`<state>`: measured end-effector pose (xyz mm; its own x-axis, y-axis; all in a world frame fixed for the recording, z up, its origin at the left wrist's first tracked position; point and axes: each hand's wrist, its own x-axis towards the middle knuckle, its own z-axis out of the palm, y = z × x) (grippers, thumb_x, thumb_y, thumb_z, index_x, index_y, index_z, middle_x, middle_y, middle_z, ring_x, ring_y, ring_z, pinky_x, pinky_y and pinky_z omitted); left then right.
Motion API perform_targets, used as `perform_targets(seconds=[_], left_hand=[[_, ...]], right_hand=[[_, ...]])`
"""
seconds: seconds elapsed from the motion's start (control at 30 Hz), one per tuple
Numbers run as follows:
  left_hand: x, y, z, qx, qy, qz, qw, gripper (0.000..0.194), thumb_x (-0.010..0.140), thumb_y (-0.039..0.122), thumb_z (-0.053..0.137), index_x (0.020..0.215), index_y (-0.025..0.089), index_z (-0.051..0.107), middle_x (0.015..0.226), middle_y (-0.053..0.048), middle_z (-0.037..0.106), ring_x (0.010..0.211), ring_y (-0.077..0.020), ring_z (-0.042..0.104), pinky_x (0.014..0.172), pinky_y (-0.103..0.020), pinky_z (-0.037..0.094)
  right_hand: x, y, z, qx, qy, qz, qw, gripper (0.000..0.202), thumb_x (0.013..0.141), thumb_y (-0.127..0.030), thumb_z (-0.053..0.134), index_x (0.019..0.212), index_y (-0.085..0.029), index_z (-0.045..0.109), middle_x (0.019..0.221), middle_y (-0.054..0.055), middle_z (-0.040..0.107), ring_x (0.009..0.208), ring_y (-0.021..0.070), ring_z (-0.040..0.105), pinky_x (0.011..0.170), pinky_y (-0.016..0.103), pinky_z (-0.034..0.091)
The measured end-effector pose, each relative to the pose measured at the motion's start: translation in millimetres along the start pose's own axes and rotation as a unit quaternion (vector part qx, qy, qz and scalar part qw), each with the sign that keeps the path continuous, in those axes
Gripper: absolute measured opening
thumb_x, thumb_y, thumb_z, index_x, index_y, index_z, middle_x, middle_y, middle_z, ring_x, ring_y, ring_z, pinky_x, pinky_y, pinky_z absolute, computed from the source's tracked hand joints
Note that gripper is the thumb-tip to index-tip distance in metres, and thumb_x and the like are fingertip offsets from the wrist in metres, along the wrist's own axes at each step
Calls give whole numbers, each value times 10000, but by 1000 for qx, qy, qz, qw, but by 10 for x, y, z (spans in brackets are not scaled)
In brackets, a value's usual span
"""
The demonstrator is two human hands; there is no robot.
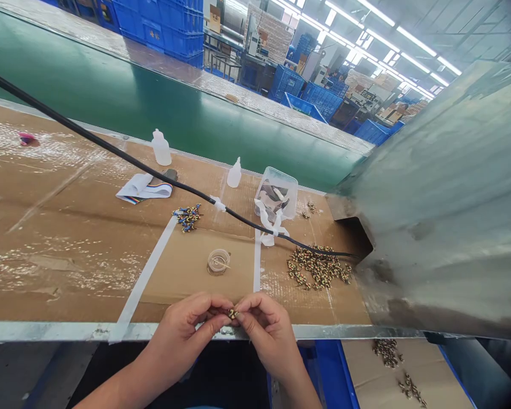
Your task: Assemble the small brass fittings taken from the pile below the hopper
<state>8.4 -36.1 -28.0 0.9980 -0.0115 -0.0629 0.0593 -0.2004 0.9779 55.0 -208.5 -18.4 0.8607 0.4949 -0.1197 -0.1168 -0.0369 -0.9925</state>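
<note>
From where I stand, a small pink-and-dark object [26, 138] lies far left on the brown cardboard tabletop [80, 227]. Next come a folded white strip with a rainbow edge [147, 190], a translucent white plastic squeeze bottle [161, 150] behind it, and a little pile of blue-and-yellow pieces [187, 218]. Nearer me, the left hand [183, 326] pinches a tiny black-and-yellow piece [233, 313] between fingertips at the table's front edge, just in front of a round clear plastic cup [215, 270]. The right hand [269, 329] meets it, thumb and fingers closed narrowly on the same piece. Farther right sits a big heap of similar black-and-yellow pieces [321, 266].
</note>
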Motion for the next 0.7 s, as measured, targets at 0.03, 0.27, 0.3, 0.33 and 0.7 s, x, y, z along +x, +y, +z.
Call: perform_targets(seconds=[0.03, 0.27, 0.3, 0.33, 0.7], left_hand=[[1, 6, -2, 5, -2, 2, 1000, 129, 845, 277, 557, 933, 249, 647, 833, 9, 699, 769, -132, 672, 710, -214, 550], [2, 22, -4, 47, 0, 28, 998, 128, 853, 268, 539, 906, 246, 653, 810, 18, 696, 750, -120, 652, 686, -192, 520], [1, 22, -3, 49, 0, 28, 998, 126, 854, 266, 537, 901, 246, 652, 805, 20, 694, 744, -118, 651, 680, -188, 517], [0, 24, -3, 52, 0, 28, 998, 122, 854, 265, 537, 896, 247, 650, 797, 23, 692, 736, -116, 650, 671, -183, 514], [-1, 43, -4, 56, 1, 21, 998, 106, 844, 260, 542, 858, 233, 644, 758, 19, 686, 694, -119, 647, 627, -182, 516]], right_hand=[[-2, 1, -3, -6, -1, 0, 1000, 128, 842, -314, 605, 845, -188, 627, 799, 28, 616, 737, 140, 585, 691, 259, 474], [1, 1, -7, -23, -5, -6, 1000, 119, 854, -307, 585, 849, -193, 615, 821, 33, 604, 754, 144, 574, 696, 268, 471], [1, 1, -6, -27, -4, -8, 1000, 115, 856, -304, 583, 849, -193, 614, 822, 33, 604, 753, 144, 573, 696, 269, 470], [0, 0, -6, -28, -4, -10, 1000, 113, 857, -300, 581, 847, -193, 614, 821, 33, 602, 751, 143, 571, 694, 269, 470], [4, 18, -3, -17, -5, -23, 1000, 75, 852, -263, 585, 850, -197, 622, 830, 35, 602, 756, 144, 574, 695, 268, 475]])
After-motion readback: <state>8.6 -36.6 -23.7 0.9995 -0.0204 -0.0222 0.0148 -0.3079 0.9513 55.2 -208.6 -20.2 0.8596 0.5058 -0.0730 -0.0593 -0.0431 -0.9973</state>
